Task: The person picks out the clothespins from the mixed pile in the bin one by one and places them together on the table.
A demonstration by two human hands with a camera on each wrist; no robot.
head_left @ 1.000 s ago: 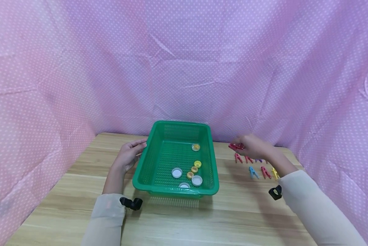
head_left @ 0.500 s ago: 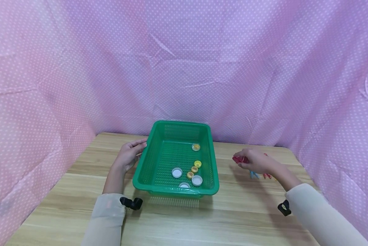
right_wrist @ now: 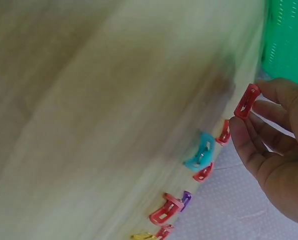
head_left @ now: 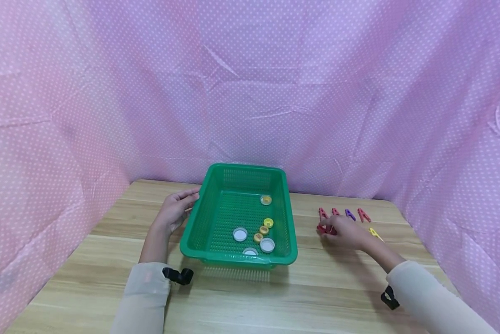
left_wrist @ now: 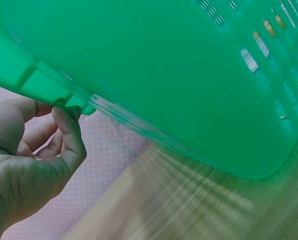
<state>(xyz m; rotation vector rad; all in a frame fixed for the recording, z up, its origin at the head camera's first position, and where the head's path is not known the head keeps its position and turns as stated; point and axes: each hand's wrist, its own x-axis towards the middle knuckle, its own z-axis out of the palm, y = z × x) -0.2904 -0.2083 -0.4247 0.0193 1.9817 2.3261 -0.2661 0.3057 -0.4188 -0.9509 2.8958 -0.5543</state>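
My left hand (head_left: 174,211) pinches the left rim of a green plastic basket (head_left: 191,222), thumb and fingers on its edge in the left wrist view. Inside the basket lie several bottle caps, among them a white cap (head_left: 240,234) and a yellow cap (head_left: 268,223). Over the right side of the table, my right hand (head_left: 346,232) holds a red clothespin (right_wrist: 247,101) between thumb and fingertips. Below and around that hand are other clothespins: a purple clothespin (head_left: 350,214), a red clothespin (head_left: 363,215), a yellow clothespin (head_left: 375,234) and a blue clothespin (right_wrist: 201,151), which the hand hides in the head view.
The wooden table (head_left: 241,301) carries everything. A pink dotted cloth (head_left: 250,93) hangs behind its far edge and along both sides. The basket's raised wall stands between the two hands.
My right hand has come nearer, from the far table edge past the back row of clothespins, still holding the red clothespin. The left hand and basket have stayed put.
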